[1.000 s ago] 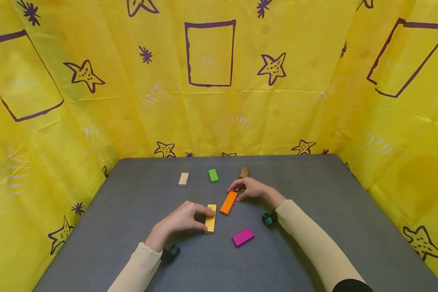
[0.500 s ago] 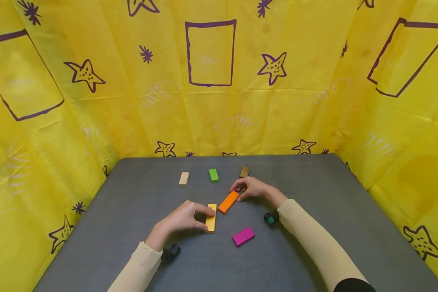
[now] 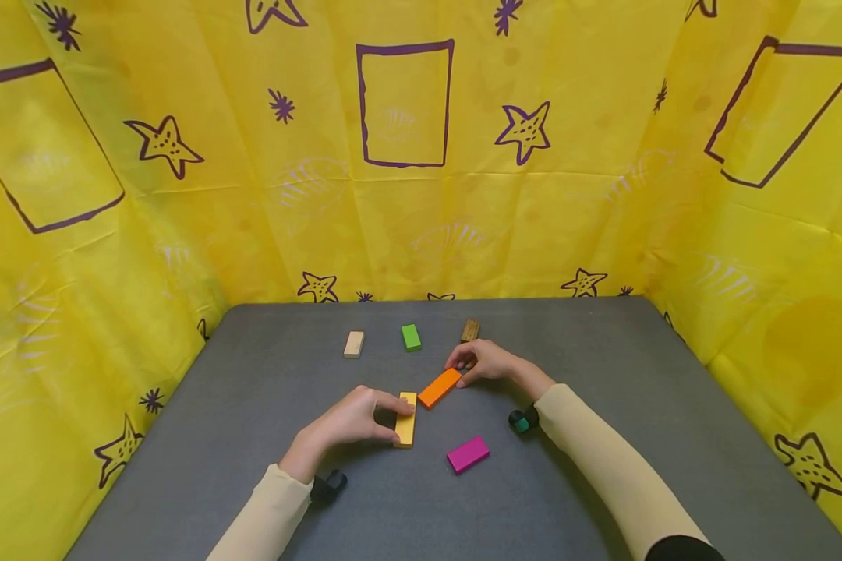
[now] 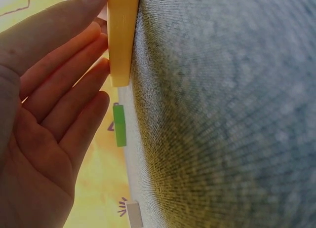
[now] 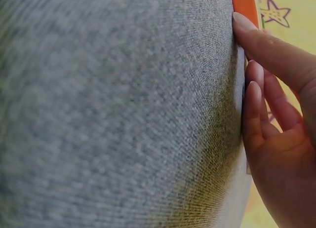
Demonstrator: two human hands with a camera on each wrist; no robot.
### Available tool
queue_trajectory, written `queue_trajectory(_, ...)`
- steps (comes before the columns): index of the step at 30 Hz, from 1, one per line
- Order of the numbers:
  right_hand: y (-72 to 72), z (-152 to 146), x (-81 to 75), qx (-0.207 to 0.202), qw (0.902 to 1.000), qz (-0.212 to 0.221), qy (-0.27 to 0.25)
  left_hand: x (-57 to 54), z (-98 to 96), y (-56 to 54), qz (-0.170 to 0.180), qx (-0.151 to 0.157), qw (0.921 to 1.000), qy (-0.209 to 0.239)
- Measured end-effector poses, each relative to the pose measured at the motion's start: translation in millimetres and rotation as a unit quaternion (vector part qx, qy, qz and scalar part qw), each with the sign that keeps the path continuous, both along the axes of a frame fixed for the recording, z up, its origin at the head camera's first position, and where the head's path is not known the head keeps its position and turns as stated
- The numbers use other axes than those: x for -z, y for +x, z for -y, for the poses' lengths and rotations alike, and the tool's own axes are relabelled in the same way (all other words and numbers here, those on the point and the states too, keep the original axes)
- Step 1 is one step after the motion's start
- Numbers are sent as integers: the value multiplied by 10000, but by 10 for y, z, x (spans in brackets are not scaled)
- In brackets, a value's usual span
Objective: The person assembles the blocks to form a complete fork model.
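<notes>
- The grey table (image 3: 252, 405) bears everything.
- The left hand (image 3: 347, 421), at 7 o'clock from table centre, pinches the yellow block (image 3: 406, 419) between thumb and fingers; the block lies flat.
- The right hand (image 3: 487, 362), at 1 o'clock from the yellow block, grips the far end of the orange block (image 3: 439, 388), whose near corner meets the yellow one.
- The magenta block (image 3: 467, 454) lies at 5 o'clock.
- The green block (image 3: 410, 336) sits at 12.
</notes>
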State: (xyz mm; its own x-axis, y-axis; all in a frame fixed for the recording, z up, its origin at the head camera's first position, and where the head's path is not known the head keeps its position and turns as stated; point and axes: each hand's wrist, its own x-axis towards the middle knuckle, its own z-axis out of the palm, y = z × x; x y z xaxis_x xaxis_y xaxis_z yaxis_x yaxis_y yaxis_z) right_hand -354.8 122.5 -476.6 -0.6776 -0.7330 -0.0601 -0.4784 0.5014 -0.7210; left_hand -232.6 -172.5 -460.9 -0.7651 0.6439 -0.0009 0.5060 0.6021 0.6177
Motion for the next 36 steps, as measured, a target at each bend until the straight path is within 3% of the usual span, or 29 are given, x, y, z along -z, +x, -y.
queue_trajectory(16, 55, -93, 4, 355, 9992, -205, 2, 6, 6, 2, 71, 3, 10000, 32)
queue_trajectory(36, 122, -156, -6, 696, 9973, 70, -217, 13, 12, -3, -42, 21, 10000, -11)
